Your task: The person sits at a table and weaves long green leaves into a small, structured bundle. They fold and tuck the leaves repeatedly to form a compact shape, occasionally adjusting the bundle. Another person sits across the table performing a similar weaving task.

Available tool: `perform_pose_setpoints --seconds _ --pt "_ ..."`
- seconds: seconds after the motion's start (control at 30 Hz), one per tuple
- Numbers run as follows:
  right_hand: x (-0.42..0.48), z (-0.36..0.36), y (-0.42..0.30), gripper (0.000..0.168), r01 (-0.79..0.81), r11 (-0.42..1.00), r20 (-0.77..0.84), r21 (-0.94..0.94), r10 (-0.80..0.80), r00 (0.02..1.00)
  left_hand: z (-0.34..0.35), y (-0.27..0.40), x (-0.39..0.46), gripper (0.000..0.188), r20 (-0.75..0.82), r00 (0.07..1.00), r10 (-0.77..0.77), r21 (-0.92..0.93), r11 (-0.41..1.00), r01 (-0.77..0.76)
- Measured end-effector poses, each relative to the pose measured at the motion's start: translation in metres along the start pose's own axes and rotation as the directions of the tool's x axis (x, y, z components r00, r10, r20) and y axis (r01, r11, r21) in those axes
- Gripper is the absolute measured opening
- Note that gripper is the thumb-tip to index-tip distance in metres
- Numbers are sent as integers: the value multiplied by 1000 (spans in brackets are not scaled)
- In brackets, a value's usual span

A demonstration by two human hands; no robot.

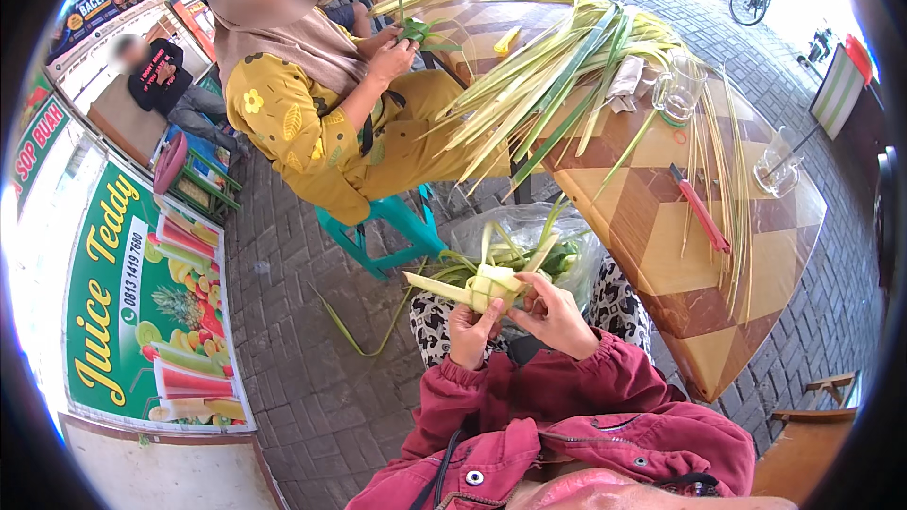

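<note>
A pale yellow-green woven palm-leaf pouch (pixel 494 283) with loose strip ends is held over the lap. My left hand (pixel 473 329) grips its lower edge between thumb and fingers. On its right side, my right hand (pixel 553 315) pinches the leaf with thumb and forefinger. Just beyond, a clear plastic bag (pixel 584 241) holds green leaf pieces. A large bundle of long palm-leaf strips (pixel 560 78) lies across the checkered table (pixel 638 227). Thin leaf ribs and a red-handled cutter knife (pixel 698 209) rest on the table nearer to me.
Two glass mugs (pixel 684 88) (pixel 779 163) stand on the table, the nearer with a straw or spoon. A person in yellow (pixel 297 127) sits on a teal plastic stool (pixel 386 230), holding a green woven leaf piece. A long leaf strip (pixel 347 333) lies on the paving.
</note>
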State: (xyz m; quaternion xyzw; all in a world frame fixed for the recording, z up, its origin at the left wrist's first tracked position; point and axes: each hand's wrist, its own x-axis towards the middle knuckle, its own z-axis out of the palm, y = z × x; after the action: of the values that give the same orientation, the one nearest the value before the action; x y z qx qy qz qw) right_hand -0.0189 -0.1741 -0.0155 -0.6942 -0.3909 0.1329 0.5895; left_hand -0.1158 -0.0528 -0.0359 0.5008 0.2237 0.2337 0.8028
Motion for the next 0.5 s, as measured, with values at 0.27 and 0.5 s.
perform_pose_setpoints --seconds 0.27,0.5 --pt "-4 -4 7 39 -240 916 207 322 179 962 -4 -2 1 12 170 985 8 46 999 -16" --pt "-1 -29 2 20 -357 902 289 244 284 914 -4 11 3 18 348 936 -55 113 993 16"
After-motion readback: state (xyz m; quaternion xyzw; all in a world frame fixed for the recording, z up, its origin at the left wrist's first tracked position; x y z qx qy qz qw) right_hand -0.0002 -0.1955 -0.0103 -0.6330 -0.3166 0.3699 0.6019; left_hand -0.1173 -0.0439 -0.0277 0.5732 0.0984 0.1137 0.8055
